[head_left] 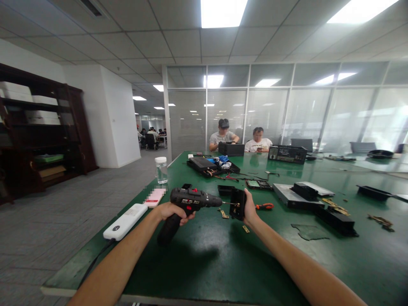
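My left hand (176,211) is wrapped round the grip of a black cordless drill (191,199) with red switches. The drill points right, and its thin bit reaches the open side of a small black plastic housing (237,205). My right hand (250,208) holds that housing upright above the table; some brass-coloured parts show inside it. Whether the bit sits in a screw is too small to tell. Below lie small brass-coloured pieces (225,214). An orange-handled screwdriver (265,206) rests just right of my right hand.
On the green table (197,263) stand a white power strip (126,222), a clear jar (161,171) and a pink phone (156,197). Silver drives (295,197), black housings (338,220) and a piece of clear sheet (309,232) lie right. Two people (223,138) sit at the far side.
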### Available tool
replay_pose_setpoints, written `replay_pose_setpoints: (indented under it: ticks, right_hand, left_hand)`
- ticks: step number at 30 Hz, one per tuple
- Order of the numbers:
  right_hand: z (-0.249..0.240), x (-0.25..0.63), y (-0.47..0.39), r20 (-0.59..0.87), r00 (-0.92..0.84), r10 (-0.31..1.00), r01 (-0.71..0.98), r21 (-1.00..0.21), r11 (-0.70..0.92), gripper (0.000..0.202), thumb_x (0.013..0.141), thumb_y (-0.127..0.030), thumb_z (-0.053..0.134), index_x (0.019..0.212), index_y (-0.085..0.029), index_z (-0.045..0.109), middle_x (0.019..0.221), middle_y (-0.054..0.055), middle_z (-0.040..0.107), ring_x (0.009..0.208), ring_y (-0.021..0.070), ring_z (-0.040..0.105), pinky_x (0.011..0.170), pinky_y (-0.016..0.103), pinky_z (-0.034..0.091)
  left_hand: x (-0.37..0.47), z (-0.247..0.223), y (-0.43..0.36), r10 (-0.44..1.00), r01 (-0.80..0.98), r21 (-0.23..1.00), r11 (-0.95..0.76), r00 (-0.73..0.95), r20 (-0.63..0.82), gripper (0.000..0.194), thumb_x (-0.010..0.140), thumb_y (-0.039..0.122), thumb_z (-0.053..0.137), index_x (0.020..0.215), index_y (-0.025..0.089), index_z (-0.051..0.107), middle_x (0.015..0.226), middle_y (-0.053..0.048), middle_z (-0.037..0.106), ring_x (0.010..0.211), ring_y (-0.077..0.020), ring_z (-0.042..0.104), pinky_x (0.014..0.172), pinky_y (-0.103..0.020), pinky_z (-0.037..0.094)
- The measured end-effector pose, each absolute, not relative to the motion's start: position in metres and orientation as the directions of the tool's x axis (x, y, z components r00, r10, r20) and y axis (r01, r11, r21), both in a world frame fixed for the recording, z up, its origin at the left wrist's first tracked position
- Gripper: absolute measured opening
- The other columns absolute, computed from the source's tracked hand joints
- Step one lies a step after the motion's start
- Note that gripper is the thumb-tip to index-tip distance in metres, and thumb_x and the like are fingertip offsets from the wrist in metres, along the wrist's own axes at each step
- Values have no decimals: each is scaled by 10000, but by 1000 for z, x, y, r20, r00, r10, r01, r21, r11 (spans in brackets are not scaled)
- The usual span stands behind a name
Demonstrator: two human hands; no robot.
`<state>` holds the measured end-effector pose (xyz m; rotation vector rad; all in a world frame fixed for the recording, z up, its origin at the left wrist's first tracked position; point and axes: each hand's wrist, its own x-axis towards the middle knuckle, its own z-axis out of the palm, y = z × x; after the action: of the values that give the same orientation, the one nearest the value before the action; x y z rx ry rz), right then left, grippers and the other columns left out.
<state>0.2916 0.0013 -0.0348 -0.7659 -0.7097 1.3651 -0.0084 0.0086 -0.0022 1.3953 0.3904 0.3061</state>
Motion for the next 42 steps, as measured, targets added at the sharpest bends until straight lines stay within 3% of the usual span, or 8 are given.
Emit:
replay_pose_setpoints:
  ticks: [42]
  right_hand:
    - [-35,292,2,1,78,997,-593,-803,47,423,701,-595,424,704,-195,563,495,-3,526,416,163,498,424,304,413]
  left_hand:
    - [-9,-5,10,445,33,983,182,888,-112,370,571,137,598,933,94,537,827,-53,512,565,-91,453,515,-226,355]
